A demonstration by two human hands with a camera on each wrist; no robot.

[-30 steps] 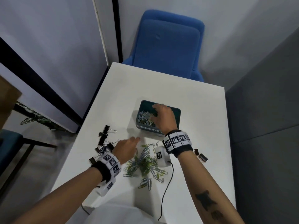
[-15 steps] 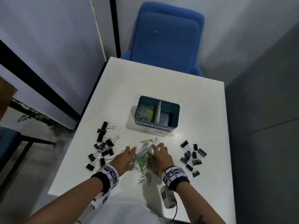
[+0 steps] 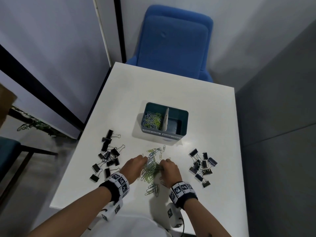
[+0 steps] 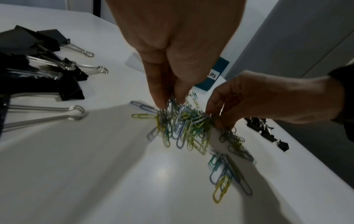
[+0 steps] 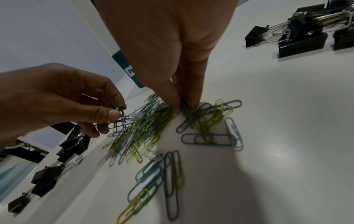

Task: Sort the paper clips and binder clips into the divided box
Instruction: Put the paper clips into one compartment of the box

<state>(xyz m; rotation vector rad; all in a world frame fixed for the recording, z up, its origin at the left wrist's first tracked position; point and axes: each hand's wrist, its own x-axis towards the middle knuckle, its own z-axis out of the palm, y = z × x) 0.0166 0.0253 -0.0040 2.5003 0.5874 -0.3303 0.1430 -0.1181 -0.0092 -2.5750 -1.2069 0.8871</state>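
Note:
A heap of green, blue and grey paper clips (image 3: 152, 166) lies on the white table in front of the teal divided box (image 3: 177, 115). My left hand (image 3: 135, 165) pinches clips at the heap's left side (image 4: 168, 103). My right hand (image 3: 168, 168) pinches clips at its right side (image 5: 184, 104). The box's left compartment holds paper clips (image 3: 153, 120); its right compartment looks bare. Black binder clips lie in two groups, one to the left (image 3: 107, 154) and one to the right (image 3: 202, 165).
A few loose paper clips (image 3: 153, 189) lie nearer me, close to the table's front edge. A blue chair (image 3: 172, 41) stands behind the table's far edge. A grey partition runs along the right side, a white wall along the left.
My right hand has come back from the box to the heap. Both hands have drawn inward and now grip clips on either side of the heap.

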